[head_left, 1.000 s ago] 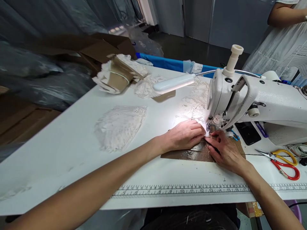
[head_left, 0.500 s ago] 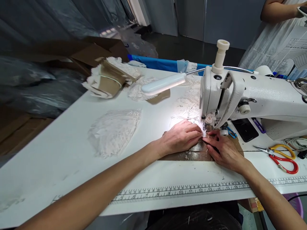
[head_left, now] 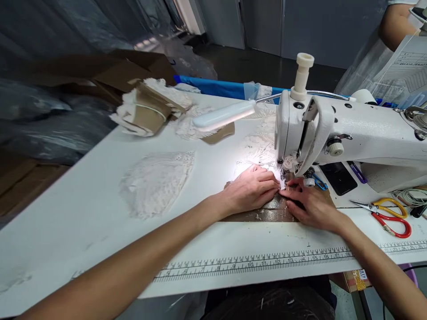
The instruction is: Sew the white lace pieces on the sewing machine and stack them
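Note:
A strip of white lace point(head_left: 262, 149) runs under the lit needle area of a white sewing machine point(head_left: 376, 131). My left hand point(head_left: 255, 189) bends over the lace just left of the presser foot point(head_left: 283, 173), fingers closed together on its near end. From the right, my right hand point(head_left: 308, 205) meets it, with thumb and fingertips closed at the lace's edge in front of the foot. Most of the piece between the fingertips is hidden. Both hands rest over a brown, shiny plate point(head_left: 275, 215) on the white table point(head_left: 200, 258).
Left of my hands lies a white lace piece point(head_left: 158, 182). A tied lace bundle point(head_left: 150, 109) sits behind it. A lamp point(head_left: 223, 115) hangs over the table. Scissors point(head_left: 393, 215) and a phone point(head_left: 338, 178) lie right. A person's arm point(head_left: 396, 26) shows at the back.
The view has shifted slightly, and the person at the back has moved an arm. My hands stay at the presser foot with almost no visible movement.

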### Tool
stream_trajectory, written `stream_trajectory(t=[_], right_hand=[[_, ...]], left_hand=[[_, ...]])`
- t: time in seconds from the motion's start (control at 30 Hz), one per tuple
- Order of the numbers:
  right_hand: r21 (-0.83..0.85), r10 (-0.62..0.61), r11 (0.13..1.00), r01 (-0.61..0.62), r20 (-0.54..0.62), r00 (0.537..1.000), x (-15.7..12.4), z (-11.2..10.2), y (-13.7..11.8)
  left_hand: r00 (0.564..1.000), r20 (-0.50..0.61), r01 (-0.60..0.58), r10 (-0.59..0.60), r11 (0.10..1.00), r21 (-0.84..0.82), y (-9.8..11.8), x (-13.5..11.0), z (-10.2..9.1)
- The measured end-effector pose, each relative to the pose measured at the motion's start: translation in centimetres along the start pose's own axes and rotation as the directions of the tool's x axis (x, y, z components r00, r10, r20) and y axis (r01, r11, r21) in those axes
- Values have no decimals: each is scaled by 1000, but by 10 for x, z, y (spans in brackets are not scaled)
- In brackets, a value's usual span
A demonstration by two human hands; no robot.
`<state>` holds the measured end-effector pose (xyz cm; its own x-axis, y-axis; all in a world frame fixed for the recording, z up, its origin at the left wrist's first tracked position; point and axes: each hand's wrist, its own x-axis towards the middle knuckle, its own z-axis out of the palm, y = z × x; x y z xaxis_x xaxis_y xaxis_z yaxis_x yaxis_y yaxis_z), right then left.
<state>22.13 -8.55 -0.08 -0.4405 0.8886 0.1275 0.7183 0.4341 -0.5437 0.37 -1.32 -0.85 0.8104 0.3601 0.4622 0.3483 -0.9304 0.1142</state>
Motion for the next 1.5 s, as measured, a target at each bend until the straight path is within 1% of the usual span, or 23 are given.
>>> stream_trajectory(t=[0.07, 0.1, 0.17, 0.23, 0.3, 0.37, 0.43, 0.6, 0.67, 0.8, 0.87, 0.93, 1.0, 1.07, 1.27, 1.4, 1.5], right_hand=[[150, 40, 987, -49, 62, 997, 7, -9, 8], [219, 76, 972, -89, 67, 995, 10, -11, 11], [258, 179, 951, -169, -16, 984, 13, -13, 16], [216, 236, 954, -206, -122, 964, 14, -9, 17], [159, 216, 969, -187, -189, 958, 11, -3, 16], [123, 173, 981, -150, -211, 962, 8, 2, 13], [85, 154, 987, -139, -211, 965, 6, 4, 11], [-34, 134, 989, -143, -184, 974, 4, 3, 10], [-74, 93, 992, -106, -164, 982, 3, 2, 11], [-190, -19, 982, 2, -89, 996, 1, 3, 12], [-253, -42, 967, 26, -59, 997, 0, 4, 12], [-297, -38, 955, 23, -45, 998, 0, 5, 10], [-311, -29, 950, 16, -38, 999, 1, 6, 9], [-306, -24, 952, 10, -44, 999, 0, 6, 7], [-282, -76, 958, 53, -73, 994, -1, 6, 4], [-293, -110, 952, 85, -70, 991, -2, 6, 3], [-309, -99, 948, 76, -60, 993, -1, 5, 0]], left_hand=[[1000, 14, 19, -18, 998, -56, -1, -1, -1], [999, 18, 30, -29, 996, -80, -2, -1, -1], [999, 26, 48, -45, 992, -118, -3, 0, -1], [998, 27, 56, -53, 989, -140, -3, 0, -2], [998, 17, 58, -56, 987, -150, -3, 1, -2], [999, -4, 49, -50, 988, -149, -3, 2, -2], [999, -14, 40, -43, 989, -142, -3, 1, -1], [999, -13, 39, -41, 995, -94, -1, 0, 0], [999, -9, 40, -41, 996, -81, -1, -1, 1], [1000, -1, 31, -31, 998, -51, 0, -1, 1], [1000, -12, 4, -4, 1000, -11, 1, -1, 2], [998, -37, -41, 42, 998, 42, 2, -2, 3], [995, -49, -86, 90, 993, 85, 3, -3, 6], [993, -44, -103, 108, 989, 104, 5, -4, 7], [995, -25, -95, 97, 991, 90, 9, -5, 5], [997, 16, -80, 78, 987, 141, 10, -4, 1], [996, 53, -74, 66, 986, 152, 10, -4, -2]])
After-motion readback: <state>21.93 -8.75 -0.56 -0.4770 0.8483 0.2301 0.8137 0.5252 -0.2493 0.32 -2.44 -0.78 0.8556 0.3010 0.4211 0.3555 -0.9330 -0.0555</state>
